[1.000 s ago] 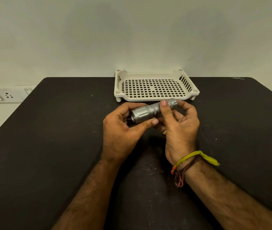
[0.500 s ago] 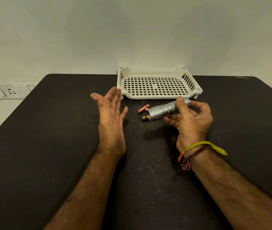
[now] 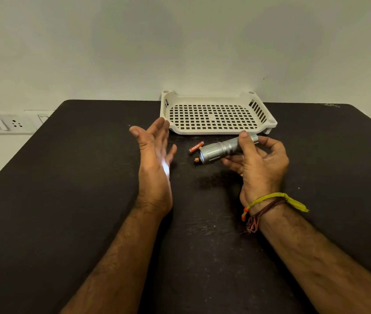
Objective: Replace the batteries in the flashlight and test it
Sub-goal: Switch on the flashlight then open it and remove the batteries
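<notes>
My right hand [image 3: 260, 165] grips a silver flashlight [image 3: 222, 148] by its rear half, thumb on top, lens pointing left. My left hand [image 3: 156, 164] stands edge-up and open a short way left of the lens, palm facing it. A bright white spot of light lies on that palm's lower edge. Two orange batteries lie on the black table: one [image 3: 196, 147] just behind the flashlight head, the other [image 3: 196, 160] mostly hidden under the head.
A cream perforated plastic tray [image 3: 216, 130] sits at the table's [image 3: 66, 200] far edge against the wall, just behind the flashlight. A white socket strip [image 3: 3, 124] is on the wall at left. The table's left edge runs diagonally.
My left hand let go of the flashlight and moved left, opening edge-up. The right hand kept the flashlight. A light spot now shows on the left palm.
</notes>
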